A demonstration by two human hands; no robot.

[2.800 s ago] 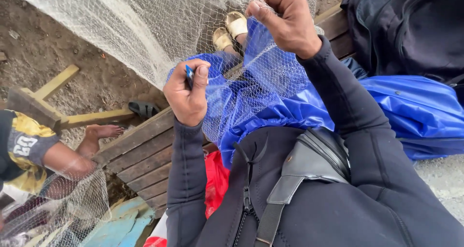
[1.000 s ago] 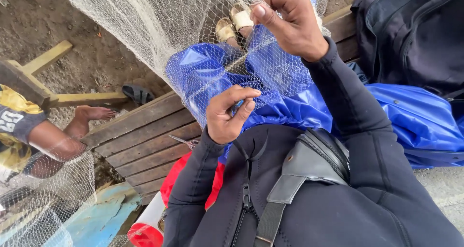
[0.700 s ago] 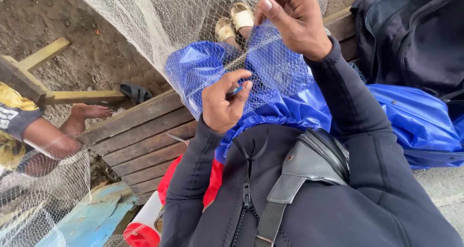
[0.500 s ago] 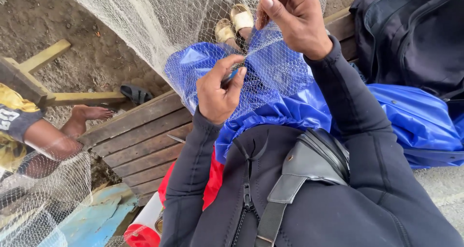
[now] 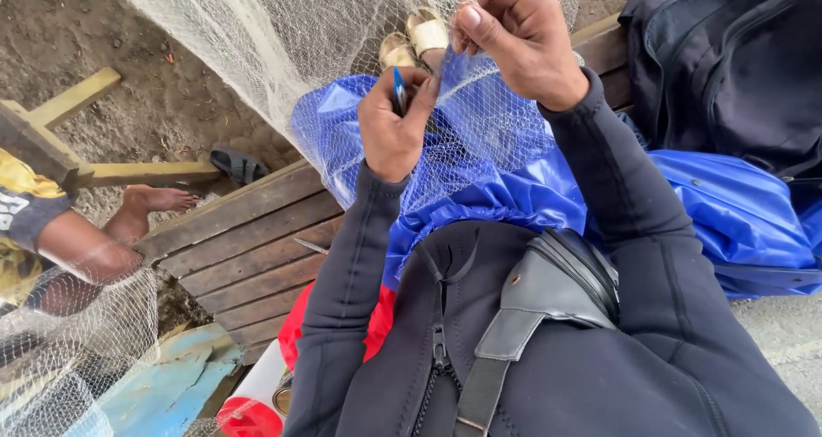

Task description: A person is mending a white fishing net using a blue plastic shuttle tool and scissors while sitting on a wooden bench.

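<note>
The left hand (image 5: 396,129) is raised in front of the chest, fingers curled tight around a slim blue tool (image 5: 399,90) that stands upright between thumb and forefinger; it looks like a netting needle, though most of it is hidden inside the fist. Just to its right and a little farther off, the right hand (image 5: 518,35) pinches a fold of the pale fishing net (image 5: 282,35) between thumb and fingertips, pulling the mesh taut toward the tool's tip. The net spreads from the far left of the scene down over the person's lap, where it lies on a shiny blue sheet (image 5: 736,219) that runs off to the right. Beyond the hands, two feet in light sandals (image 5: 411,43) show through the mesh. A wooden slatted bench (image 5: 248,249) sits under the person on the left, above bare dirt ground. At the left edge another person's bare leg and foot (image 5: 141,210) rest near a dark sandal (image 5: 238,165), with more net draped over that person's lap. A black bag (image 5: 728,60) lies at the far right, and a red and white container (image 5: 257,398) stands near the lower left.
</note>
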